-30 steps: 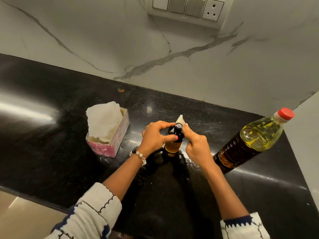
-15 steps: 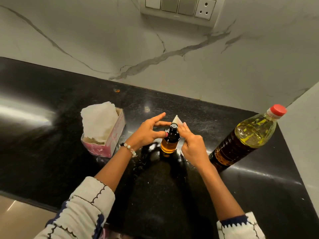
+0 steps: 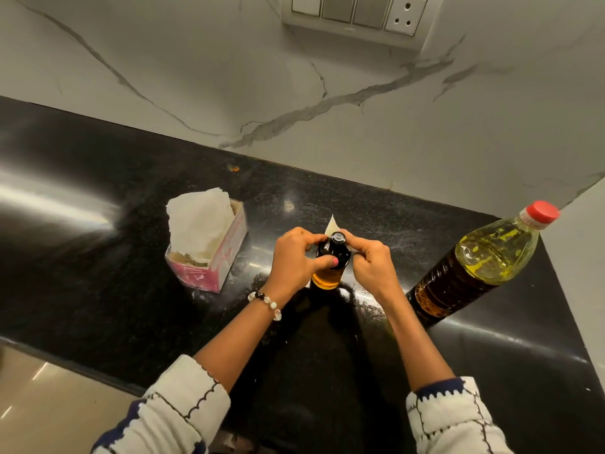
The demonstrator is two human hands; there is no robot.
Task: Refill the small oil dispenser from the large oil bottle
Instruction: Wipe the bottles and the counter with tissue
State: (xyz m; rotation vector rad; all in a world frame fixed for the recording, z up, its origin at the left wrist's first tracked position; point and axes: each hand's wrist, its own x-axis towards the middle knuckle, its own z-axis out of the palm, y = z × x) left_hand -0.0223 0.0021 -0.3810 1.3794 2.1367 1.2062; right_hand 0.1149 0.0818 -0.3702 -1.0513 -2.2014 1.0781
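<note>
The small oil dispenser (image 3: 330,271) stands upright mid-counter, dark-topped with amber oil in its lower half. My left hand (image 3: 293,257) wraps its upper body, thumb across the front. My right hand (image 3: 370,263) pinches at the black cap (image 3: 337,238) from the right side. A white tissue (image 3: 331,227) pokes out behind the dispenser, mostly hidden by my fingers. The large oil bottle (image 3: 481,260) stands to the right, red cap on, yellow oil inside, dark label round its lower part.
A pink tissue box (image 3: 216,260) with white paper sticking up sits left of the dispenser. The black granite counter (image 3: 98,257) meets a marble wall behind, with a switch panel (image 3: 357,11) above. A side wall closes the counter's right end.
My left hand has gone from open-fingered beside the dispenser to wrapped round its upper body. My right fingers have closed in on the cap.
</note>
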